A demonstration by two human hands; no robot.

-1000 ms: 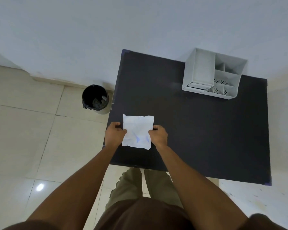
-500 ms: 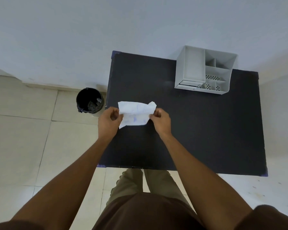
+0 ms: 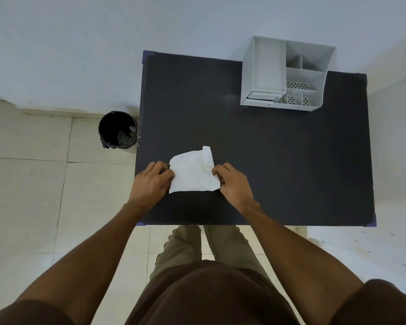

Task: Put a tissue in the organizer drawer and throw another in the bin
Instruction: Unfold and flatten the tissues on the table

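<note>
A white tissue [image 3: 193, 173] lies folded on the black table [image 3: 279, 160], near its front left part. My left hand [image 3: 150, 181] pinches the tissue's left edge and my right hand [image 3: 232, 181] pinches its right edge. The grey organizer [image 3: 284, 73] stands at the table's far right, with its small drawer [image 3: 261, 97] at the lower left front, seemingly pulled out a little. A black bin [image 3: 117, 130] with a dark liner stands on the floor just left of the table.
A pale wall runs behind the table and bin. Beige floor tiles [image 3: 33, 184] spread to the left. My legs stand at the table's front edge. The organizer has several open compartments on its right side.
The tissue was held open between both hands, lifted and folded over, and now rests flat on the table as a smaller folded piece, both hands still on its edges.
</note>
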